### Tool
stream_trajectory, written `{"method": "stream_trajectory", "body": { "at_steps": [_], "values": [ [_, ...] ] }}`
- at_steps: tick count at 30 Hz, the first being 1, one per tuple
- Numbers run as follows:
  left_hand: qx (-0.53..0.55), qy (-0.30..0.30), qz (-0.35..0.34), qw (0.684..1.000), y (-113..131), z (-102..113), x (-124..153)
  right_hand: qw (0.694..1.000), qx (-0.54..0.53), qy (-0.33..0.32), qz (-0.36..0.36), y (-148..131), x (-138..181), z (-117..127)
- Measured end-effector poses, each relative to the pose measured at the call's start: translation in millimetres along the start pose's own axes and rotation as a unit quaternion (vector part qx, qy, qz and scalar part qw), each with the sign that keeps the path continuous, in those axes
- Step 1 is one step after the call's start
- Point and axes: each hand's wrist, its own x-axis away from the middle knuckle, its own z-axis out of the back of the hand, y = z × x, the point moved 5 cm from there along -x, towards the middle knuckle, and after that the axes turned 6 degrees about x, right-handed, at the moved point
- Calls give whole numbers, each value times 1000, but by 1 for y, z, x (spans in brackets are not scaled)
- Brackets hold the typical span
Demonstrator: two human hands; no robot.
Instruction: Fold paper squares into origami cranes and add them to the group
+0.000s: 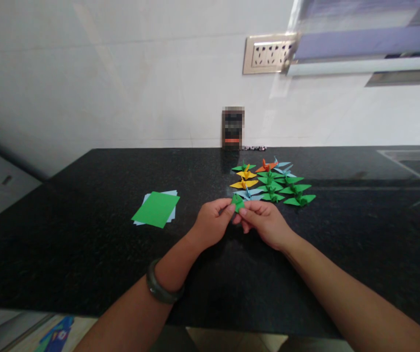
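Observation:
A small folded piece of green paper (238,203) is pinched between both hands, above the dark counter. My left hand (215,217) closes thumb and fingers on its left side. On its right side, my right hand (264,220) grips it the same way, with the lower fingers curled beneath. Just beyond the hands stand several rows of folded paper cranes, among them a yellow crane (244,184), an orange crane (266,166), a light blue crane (249,194) and a green crane (299,198). Off to the left lies a stack of square paper (155,209), green on top with light blue sheets under it.
The black speckled countertop (85,254) runs up to a white tiled wall (140,88). A dark pixelated object (233,128) leans upright there, with a beaded strand (255,148) beside it. A socket panel (270,54) is on the wall. At the right is a sink edge (411,171).

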Motion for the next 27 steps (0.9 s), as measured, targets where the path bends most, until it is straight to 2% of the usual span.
{"method": "stream_trajectory", "body": {
  "at_steps": [4, 9, 14, 18, 22, 27],
  "values": [
    [82, 25, 39, 996, -8, -3, 1, 999, 27, 30, -16, 0, 0, -1],
    [120, 40, 85, 988, -15, -6, 3, 997, 58, 50, -24, 0, 0, -7],
    [70, 39, 88, 993, -15, -4, 1, 994, 79, 74, -25, 2, 0, -5],
    [32, 56, 81, 995, -15, -1, 0, 993, 110, 47, -18, 1, -1, -1],
    [62, 68, 88, 992, -18, 0, 0, 992, 101, 81, 2, -5, -1, 6],
    [65, 52, 86, 993, -20, 0, 0, 988, 127, 78, 28, -7, -2, 7]
  ]
}}
